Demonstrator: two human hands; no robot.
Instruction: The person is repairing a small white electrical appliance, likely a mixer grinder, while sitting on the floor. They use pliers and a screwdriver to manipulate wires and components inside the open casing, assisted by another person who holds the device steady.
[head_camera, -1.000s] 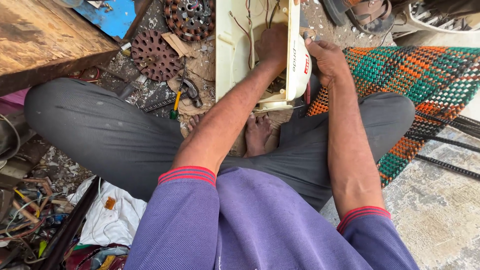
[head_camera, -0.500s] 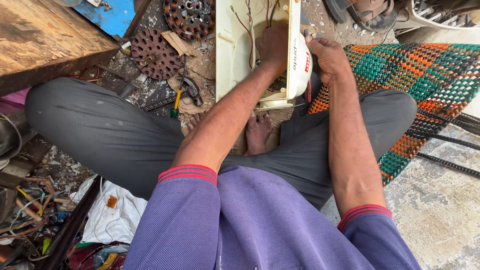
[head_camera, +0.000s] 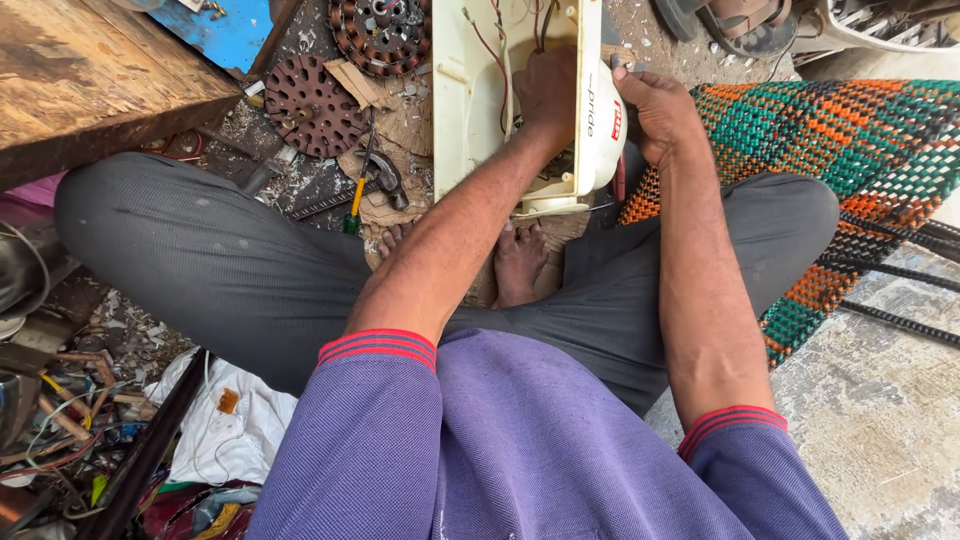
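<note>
A cream plastic appliance housing (head_camera: 470, 110) lies open in front of my crossed legs, with thin red and brown wires (head_camera: 495, 45) showing inside. My left hand (head_camera: 548, 92) is inside the housing with its fingers curled; what they grip is hidden. My right hand (head_camera: 655, 110) presses against the housing's outer right side, gripping its rounded white edge (head_camera: 600, 130). My bare feet (head_camera: 515, 262) rest just below the housing.
Two round perforated metal discs (head_camera: 310, 105) (head_camera: 380, 30) lie on the dirty floor at upper left, beside a hammer (head_camera: 383, 172) and a yellow-handled screwdriver (head_camera: 353, 205). A wooden bench (head_camera: 90, 75) stands left. A green-orange woven mat (head_camera: 850, 150) lies right. Scrap wires (head_camera: 60, 440) clutter the lower left.
Both hands stay on the housing; the left hand has shifted slightly inside it. The view has barely changed.
</note>
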